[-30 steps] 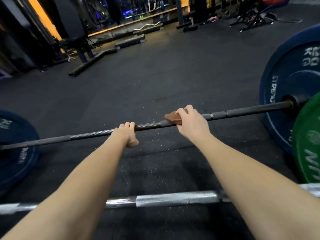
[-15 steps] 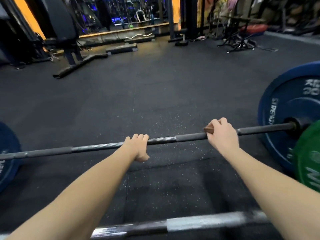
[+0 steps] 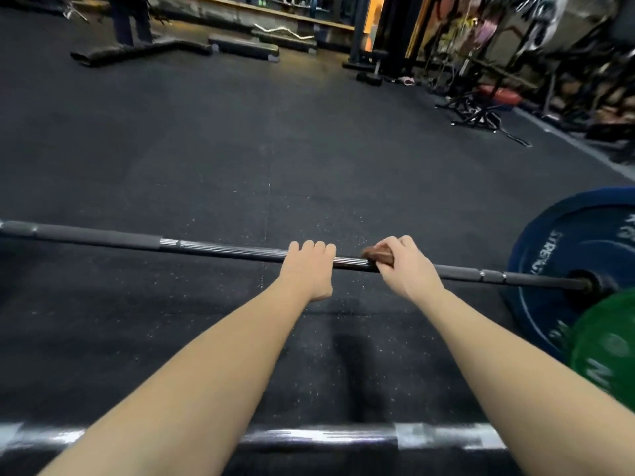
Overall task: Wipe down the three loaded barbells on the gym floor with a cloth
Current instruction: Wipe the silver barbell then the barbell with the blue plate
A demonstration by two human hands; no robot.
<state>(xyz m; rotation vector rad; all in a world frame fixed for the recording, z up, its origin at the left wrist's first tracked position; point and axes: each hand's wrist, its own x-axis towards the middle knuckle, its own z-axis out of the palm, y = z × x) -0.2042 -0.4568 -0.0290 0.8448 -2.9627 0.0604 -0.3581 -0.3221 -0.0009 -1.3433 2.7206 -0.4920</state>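
Observation:
A black barbell (image 3: 223, 249) lies across the rubber floor, with a blue plate (image 3: 546, 255) on its right end. My left hand (image 3: 309, 269) grips the shaft near its middle, fingers curled over the top. Just to the right, my right hand (image 3: 405, 266) holds a brown cloth (image 3: 378, 257) wrapped round the same shaft. The two hands are close together. A second barbell with a silver shaft (image 3: 343, 436) runs along the bottom of the view under my forearms, carrying a green plate (image 3: 608, 348) at the right.
Dark rubber floor (image 3: 240, 149) stretches ahead. Black step platforms (image 3: 247, 48) and a curl bar (image 3: 281, 30) lie at the far wall. A rack post (image 3: 360, 36) stands at the back, and benches and stands (image 3: 488, 104) crowd the right side.
My right hand slid the cloth left along the black shaft, away from the blue plate and up beside my left hand. The view swung to the right.

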